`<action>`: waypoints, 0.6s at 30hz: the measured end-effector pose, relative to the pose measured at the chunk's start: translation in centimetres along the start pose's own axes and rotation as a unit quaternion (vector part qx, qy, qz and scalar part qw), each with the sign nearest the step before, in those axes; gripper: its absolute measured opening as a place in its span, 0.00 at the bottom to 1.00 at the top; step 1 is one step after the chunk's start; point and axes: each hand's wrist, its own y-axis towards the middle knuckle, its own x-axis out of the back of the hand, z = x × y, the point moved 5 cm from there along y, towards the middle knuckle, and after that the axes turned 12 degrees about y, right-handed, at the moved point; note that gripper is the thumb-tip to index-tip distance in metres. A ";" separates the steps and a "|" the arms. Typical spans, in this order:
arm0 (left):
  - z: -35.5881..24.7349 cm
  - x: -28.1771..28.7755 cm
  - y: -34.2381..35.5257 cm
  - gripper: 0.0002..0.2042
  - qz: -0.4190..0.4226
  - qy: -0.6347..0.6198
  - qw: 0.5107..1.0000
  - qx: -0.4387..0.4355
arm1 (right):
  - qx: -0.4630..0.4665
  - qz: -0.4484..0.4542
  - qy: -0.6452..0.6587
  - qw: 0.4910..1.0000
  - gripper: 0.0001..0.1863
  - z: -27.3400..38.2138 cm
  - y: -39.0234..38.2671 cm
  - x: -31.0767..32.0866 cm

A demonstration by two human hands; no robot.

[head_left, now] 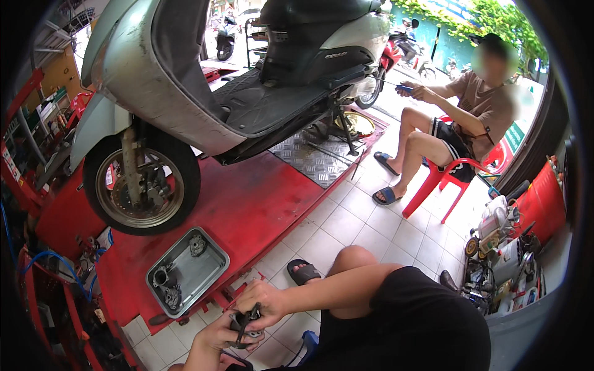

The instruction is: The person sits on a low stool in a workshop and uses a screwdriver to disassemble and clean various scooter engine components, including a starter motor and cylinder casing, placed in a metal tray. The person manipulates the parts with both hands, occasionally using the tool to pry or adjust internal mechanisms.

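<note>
Low in the view, my left hand (216,335) is closed around a small dark metal part (245,332) with a lighter grey edge. My right hand (265,302) comes from the right and is closed at the top of this part, fingers bent against a black, narrow piece of it. My fingers cover much of the part, so its exact kind does not show. Just beyond my hands, a grey metal tray (218,252) rests on the red lift platform (247,213). Several metal castings lie in it, one round casting (197,245) at its far end and a hollow cylindrical one (163,277) nearer.
A silver scooter (179,117) stands on the platform, its front wheel (142,185) behind the tray. At right, another person (479,117) sits on a red chair (427,191) holding a blue-handled tool (404,88). Tools and bottles (510,263) crowd the right side. Blue hoses (59,260) hang at left.
</note>
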 end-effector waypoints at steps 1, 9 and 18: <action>-0.1 -0.1 0.1 0.22 -0.020 0.011 1.000 0.016 | -0.003 -0.001 -0.009 1.000 0.21 0.2 -0.4 0.1; 1.4 0.8 -1.2 0.22 -0.049 -0.014 0.997 0.052 | -0.127 -0.050 -0.001 0.991 0.15 0.7 -1.5 -1.2; 0.7 1.9 -1.6 0.17 -0.143 0.014 0.988 0.050 | -0.272 -0.078 -0.028 0.959 0.20 -1.7 -1.3 -1.4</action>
